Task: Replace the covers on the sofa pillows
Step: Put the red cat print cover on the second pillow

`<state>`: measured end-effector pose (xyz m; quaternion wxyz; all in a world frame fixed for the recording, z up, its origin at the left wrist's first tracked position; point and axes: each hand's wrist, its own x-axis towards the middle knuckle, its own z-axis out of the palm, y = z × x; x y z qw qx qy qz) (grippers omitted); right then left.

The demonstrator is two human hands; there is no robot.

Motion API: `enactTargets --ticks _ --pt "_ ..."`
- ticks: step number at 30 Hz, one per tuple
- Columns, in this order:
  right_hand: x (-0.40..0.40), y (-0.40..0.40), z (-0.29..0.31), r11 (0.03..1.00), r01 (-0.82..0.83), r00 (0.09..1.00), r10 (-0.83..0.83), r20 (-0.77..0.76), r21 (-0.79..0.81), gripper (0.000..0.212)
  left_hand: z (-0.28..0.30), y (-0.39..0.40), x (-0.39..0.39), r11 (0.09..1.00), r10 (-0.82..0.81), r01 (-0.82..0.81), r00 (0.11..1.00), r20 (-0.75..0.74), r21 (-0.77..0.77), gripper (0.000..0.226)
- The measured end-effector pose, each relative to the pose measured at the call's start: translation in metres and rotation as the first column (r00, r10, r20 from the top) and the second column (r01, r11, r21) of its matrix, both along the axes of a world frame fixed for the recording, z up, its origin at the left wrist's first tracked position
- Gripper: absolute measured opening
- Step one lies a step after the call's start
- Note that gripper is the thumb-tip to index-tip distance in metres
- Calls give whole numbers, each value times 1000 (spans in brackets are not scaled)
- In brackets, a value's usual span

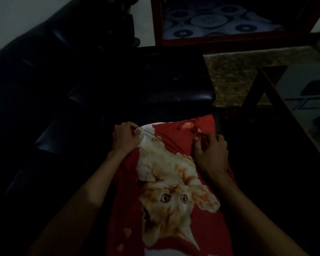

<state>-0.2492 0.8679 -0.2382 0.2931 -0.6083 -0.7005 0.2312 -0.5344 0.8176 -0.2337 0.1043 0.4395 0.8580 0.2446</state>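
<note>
Red fabric with a ginger kitten print fills the lower middle of my view: the pillow cover (174, 191), lying lengthwise away from me, its far edge just short of the black leather sofa (81, 80) seat that spreads beyond and to the left of it. I take the cover as my landmark.

At the cover's far left corner my left hand (126, 137) is curled over the edge, fingers and thumb pinching the fabric where a strip of white shows, which I judge to be the pillow (146, 129) itself peeking out at the open end. At the far right corner my right hand (211, 152) rests on the cover with fingers bent down into the cloth; it is too dim to be sure whether it pinches a fold or only presses, so I cannot tell its grip.

My judgement is that I am at the closing stage for this pillow: the cover seems drawn nearly all the way on, with the mouth at the far edge not yet shut. The next move calls for tugging the two far corners outward to seat the filling, then tucking in the white strip and closing the opening. Any zip or flap there is hidden in the gloom.

Right of the cover stands a dark glass-topped table (294, 111); beyond it, a patterned rug (220, 19).
</note>
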Motion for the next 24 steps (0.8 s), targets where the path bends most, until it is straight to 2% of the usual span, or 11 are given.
enactTargets --ticks 2,4,6,8,13,17,19,21,24 --pt "-4 -5 7 985 -61 998 63 -7 163 34 -8 -34 7 996 55 -51 997 -49 74 29" --pt "-16 -8 12 937 -228 973 232 18 264 34 -19 -70 20 985 140 -144 989 54 97 29" --pt "-29 -11 9 881 -413 910 387 149 233 37 -34 -93 32 971 181 -207 962 203 117 23" --pt "-34 -10 3 852 -499 851 448 273 157 41 -42 -103 36 962 203 -241 946 252 130 12" --pt "-26 -7 2 845 -528 826 486 284 88 39 -34 -116 14 947 288 -304 946 149 100 9" --pt "-8 -22 9 803 -566 824 543 159 189 31 -32 -116 19 969 248 -244 961 125 -46 8" --pt "10 -33 12 763 -614 790 593 156 203 33 -28 -114 29 988 144 -147 988 50 41 14" --pt "22 -39 12 742 -653 754 620 217 152 40 -25 -118 43 984 -18 8 998 54 176 19" --pt "24 -44 16 733 -665 740 621 260 144 26 -28 -133 65 976 -162 141 979 121 168 45"
